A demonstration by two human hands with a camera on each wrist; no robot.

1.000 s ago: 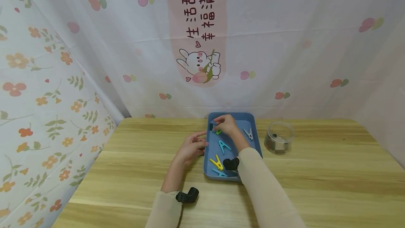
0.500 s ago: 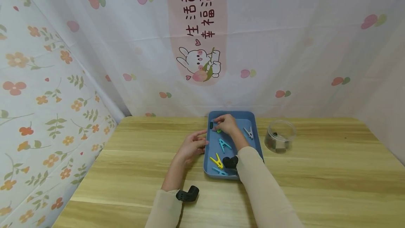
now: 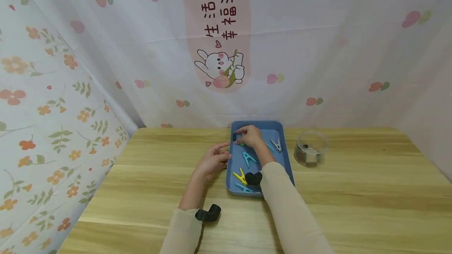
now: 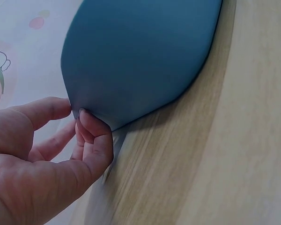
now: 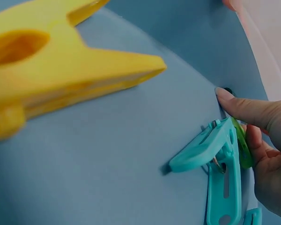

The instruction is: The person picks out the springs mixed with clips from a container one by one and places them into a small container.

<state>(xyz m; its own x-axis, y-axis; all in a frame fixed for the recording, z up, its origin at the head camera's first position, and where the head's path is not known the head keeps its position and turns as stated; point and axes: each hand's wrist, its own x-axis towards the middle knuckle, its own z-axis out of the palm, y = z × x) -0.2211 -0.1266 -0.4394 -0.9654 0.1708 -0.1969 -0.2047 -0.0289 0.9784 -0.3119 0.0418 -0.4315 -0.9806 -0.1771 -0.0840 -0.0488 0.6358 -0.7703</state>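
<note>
My left hand [image 3: 213,160] grips the left rim of a blue tray [image 3: 228,181] with thumb and fingers, as the left wrist view [image 4: 51,159] shows from outside. My right hand [image 3: 250,135] reaches into the tray's far left corner. Its thumb and forefinger are beside the two ends of a small dark green piece [image 3: 234,136] at the wall; I cannot tell whether they pinch it. A bright green clip [image 5: 242,143] lies under that hand, beside a turquoise clothespin [image 5: 210,159]. A yellow clothespin [image 3: 239,176] lies nearer the front.
At the tray's right side lies a white-grey clothespin [image 3: 276,145]. Another turquoise clothespin [image 3: 243,187] is by the front edge. A clear round jar [image 3: 310,148] with dark and pale pieces stands right of the tray. Behind it hangs a printed curtain [image 3: 300,58].
The head view has tilted slightly. The right fingertips have come closer to the dark green piece, and a turquoise clothespin now shows beyond the right forearm. The left hand stays at the rim.
</note>
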